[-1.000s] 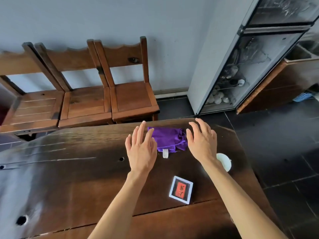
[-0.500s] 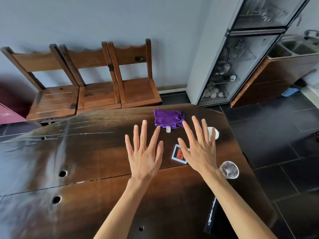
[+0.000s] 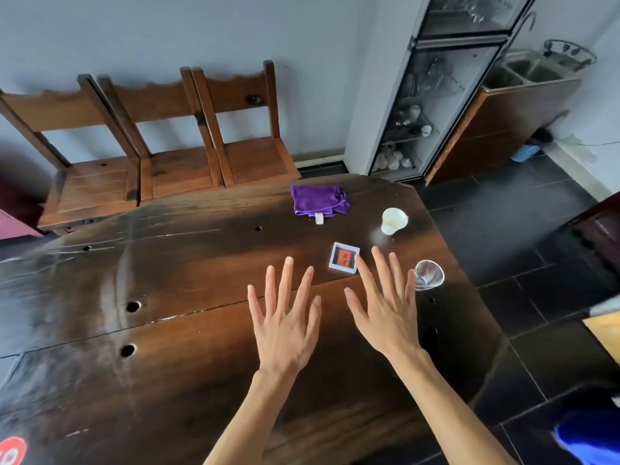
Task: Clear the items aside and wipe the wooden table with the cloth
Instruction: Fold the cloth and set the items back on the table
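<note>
Both hands are hovering over the tabletop (image 3: 174,330), palms down, fingers spread and straight, holding nothing. Left hand (image 3: 285,323) is sitting over the plank seam near the middle. Right hand (image 3: 382,313) is just beside it; its index fingertip is reaching the near right corner of the small square box (image 3: 344,257), though I cannot tell whether it is actually touching.

Purple cloth (image 3: 318,203) is lying bunched at the far edge of the tabletop, well apart from both hands, with a white tag (image 3: 318,218) sticking out of its near side. Tag text is too small to read.

The square box is white-framed with a red panel in the centre carrying dark characters, too blurred to read. White cup (image 3: 394,221) is standing to the right of the cloth, near the right edge. Clear glass cup (image 3: 427,275) is standing nearer, just beside the right hand's little finger, not being touched.

Tabletop is dark glossy wood with several round holes. A red round sticker (image 3: 11,451) with white marks is showing at the near left corner, cut off by the frame, unreadable.

Three wooden chairs (image 3: 174,142) are lined up against the wall beyond the tabletop. A glass-door cabinet (image 3: 446,95) is standing on the right.
</note>
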### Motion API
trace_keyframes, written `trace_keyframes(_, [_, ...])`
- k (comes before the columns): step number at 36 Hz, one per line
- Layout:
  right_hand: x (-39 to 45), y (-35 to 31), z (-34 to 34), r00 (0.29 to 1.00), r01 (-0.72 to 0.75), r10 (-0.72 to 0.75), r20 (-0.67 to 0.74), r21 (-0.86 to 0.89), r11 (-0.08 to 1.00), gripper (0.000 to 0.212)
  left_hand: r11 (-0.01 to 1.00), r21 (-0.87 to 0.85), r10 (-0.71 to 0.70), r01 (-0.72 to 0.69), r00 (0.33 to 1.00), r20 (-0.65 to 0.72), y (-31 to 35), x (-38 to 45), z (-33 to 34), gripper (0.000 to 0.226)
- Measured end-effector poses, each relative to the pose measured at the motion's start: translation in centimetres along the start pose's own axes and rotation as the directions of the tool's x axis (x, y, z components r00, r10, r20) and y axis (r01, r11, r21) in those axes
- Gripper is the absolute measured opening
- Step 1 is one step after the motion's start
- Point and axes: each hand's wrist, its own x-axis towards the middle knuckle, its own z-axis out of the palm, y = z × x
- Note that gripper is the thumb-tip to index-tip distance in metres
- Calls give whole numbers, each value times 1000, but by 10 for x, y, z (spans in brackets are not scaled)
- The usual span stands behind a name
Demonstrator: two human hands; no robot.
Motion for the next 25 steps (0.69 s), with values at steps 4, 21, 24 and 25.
trace_keyframes(4, [-25, 4, 0, 1000, -23, 22, 11, 11, 1000, 68, 1000, 4, 4, -5, 999, 32, 3, -22, 3, 57])
trace_keyframes(21, [-58, 119, 8, 996, -8, 1, 89, 83, 996, 69, 992, 70, -113, 108, 991, 77, 84, -71, 55, 58])
trace_keyframes(24, [-45, 151, 11, 993, 40, -53, 102, 128, 991, 71, 983, 89, -165, 158, 983, 85, 101, -68, 71, 57])
trace_keyframes(25, [-39, 161, 13, 990, 65, -81, 112, 140, 988, 71, 980, 97, -186, 177, 978, 93, 108, -67, 76, 57])
